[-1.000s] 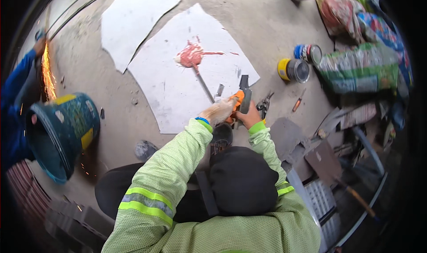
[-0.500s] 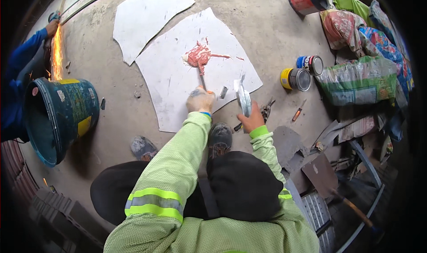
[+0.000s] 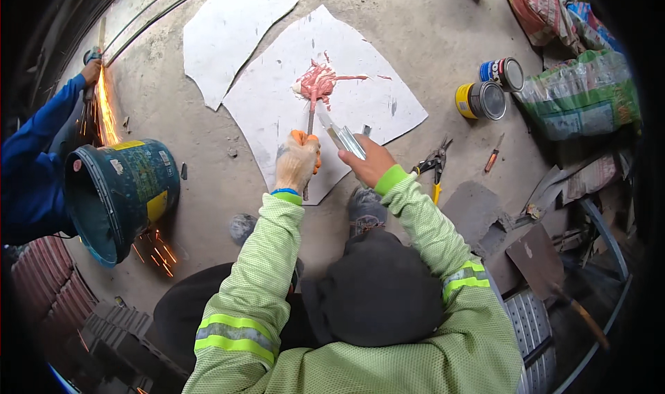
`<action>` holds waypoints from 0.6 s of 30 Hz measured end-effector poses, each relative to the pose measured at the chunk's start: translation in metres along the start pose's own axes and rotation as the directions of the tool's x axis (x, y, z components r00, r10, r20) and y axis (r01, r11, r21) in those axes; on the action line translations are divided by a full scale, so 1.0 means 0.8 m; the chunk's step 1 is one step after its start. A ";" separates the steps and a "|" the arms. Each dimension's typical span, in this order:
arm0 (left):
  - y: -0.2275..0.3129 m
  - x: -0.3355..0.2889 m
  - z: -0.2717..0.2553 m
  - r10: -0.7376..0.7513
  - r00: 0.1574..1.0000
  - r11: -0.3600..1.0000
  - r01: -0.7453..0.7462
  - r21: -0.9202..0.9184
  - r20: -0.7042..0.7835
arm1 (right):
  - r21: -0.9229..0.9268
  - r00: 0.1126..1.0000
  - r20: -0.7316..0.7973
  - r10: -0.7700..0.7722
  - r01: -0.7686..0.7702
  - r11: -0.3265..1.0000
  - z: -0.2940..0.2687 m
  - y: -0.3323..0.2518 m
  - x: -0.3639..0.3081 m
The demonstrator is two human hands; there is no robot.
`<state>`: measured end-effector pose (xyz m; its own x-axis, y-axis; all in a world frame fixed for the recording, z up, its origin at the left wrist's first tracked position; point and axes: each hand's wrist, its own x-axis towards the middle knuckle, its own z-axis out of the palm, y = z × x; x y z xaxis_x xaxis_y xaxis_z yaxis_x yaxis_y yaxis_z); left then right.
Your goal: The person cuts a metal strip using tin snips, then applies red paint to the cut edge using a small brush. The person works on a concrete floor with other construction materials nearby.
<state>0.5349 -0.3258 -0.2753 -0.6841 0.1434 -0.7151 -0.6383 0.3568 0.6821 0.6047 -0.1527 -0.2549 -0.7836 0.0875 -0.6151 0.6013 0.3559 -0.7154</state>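
My left hand (image 3: 298, 162), in a pale glove, grips an orange-handled scraper (image 3: 311, 120). The scraper's blade tip reaches a blob of pink putty (image 3: 318, 82) on a white board (image 3: 374, 99) lying on the concrete floor. Just right of it, my bare right hand (image 3: 368, 162) holds a flat silvery metal blade (image 3: 341, 137), which points up and to the left over the board. Both sleeves are bright green with reflective bands.
A second white sheet (image 3: 228, 33) lies at the far left. A teal bucket (image 3: 121, 189) lies tipped on the left, beside a co-worker's blue sleeve (image 3: 41, 137) and grinding sparks (image 3: 105, 110). On the right are two cans (image 3: 478, 99), pliers (image 3: 433, 165), a screwdriver (image 3: 492, 160), sacks (image 3: 575, 96) and a trowel (image 3: 537, 259).
My hands were together on the orange-handled tool. They have since parted: the left reached the scraper forward to the pink putty, while the right keeps the metal blade beside it.
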 end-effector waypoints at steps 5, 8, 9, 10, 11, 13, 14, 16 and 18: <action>-0.009 -0.015 0.014 0.012 0.998 0.996 -0.018 -0.092 -0.066 | -0.120 0.997 -0.059 0.054 -0.060 0.991 0.033 0.000 0.050; -0.006 -0.028 0.022 0.041 0.993 0.999 -0.043 -0.022 -0.112 | -0.138 0.993 -0.062 0.098 -0.106 0.985 0.035 0.014 0.090; -0.012 -0.030 0.021 0.099 0.986 0.995 -0.095 0.033 -0.135 | -0.129 0.991 -0.017 0.135 -0.136 0.982 0.028 0.005 0.097; -0.011 -0.030 0.019 0.083 0.988 0.996 -0.079 0.032 -0.131 | -0.124 0.985 0.012 0.172 -0.169 0.978 0.015 -0.001 0.105; -0.009 -0.032 0.014 0.068 0.990 0.997 -0.064 0.032 -0.126 | -0.015 0.981 0.042 0.188 -0.187 0.982 0.014 0.014 0.119; 0.001 -0.040 -0.002 0.005 0.998 1.000 -0.005 0.010 -0.068 | -0.084 0.982 -0.135 0.129 -0.141 0.986 -0.001 0.001 0.110; 0.014 -0.047 -0.014 -0.035 0.999 0.999 0.035 -0.004 -0.006 | -0.122 0.971 -0.221 0.095 -0.124 0.985 -0.012 -0.008 0.103; 0.038 -0.057 -0.034 -0.084 0.994 0.995 0.080 0.062 0.069 | -0.252 0.977 -0.189 0.099 -0.146 0.957 -0.035 -0.019 0.091; 0.064 -0.045 -0.044 -0.104 0.990 0.972 0.080 0.219 0.100 | -0.497 0.989 -0.117 0.092 -0.138 0.857 -0.048 -0.030 0.083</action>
<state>0.5142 -0.3448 -0.2094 -0.5754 0.1972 -0.7937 -0.5981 0.5605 0.5728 0.5325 -0.1200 -0.2658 -0.7380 0.2278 -0.6352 0.5459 0.7549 -0.3635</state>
